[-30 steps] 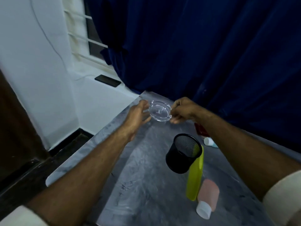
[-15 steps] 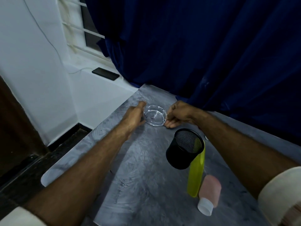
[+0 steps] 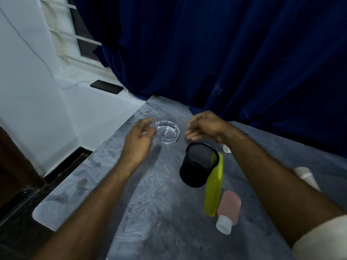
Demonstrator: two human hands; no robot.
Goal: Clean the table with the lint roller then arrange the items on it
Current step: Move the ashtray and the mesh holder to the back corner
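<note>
A clear glass ashtray (image 3: 167, 134) stands on the grey table (image 3: 150, 212) near its far left corner. My left hand (image 3: 139, 139) hovers just left of it, fingers loosely curled, holding nothing. To the ashtray's right my right hand (image 3: 204, 126) is also free, fingers relaxed and a little apart from the glass. A black mesh pen cup (image 3: 199, 164) stands nearer me, under my right forearm. Beside the cup lie a flat yellow-green case (image 3: 214, 190) and a pink bottle with a white cap (image 3: 228, 211).
A dark blue curtain (image 3: 225, 53) hangs along the table's far edge. A black phone (image 3: 106, 86) lies on the white window ledge at left. Two white objects, one (image 3: 226, 148) behind my right forearm and another (image 3: 307, 177) to its right, show partly. The table's left edge drops to a dark floor.
Both hands lowered the ashtray onto the table and let go of it. They have since drawn slightly away to either side.
</note>
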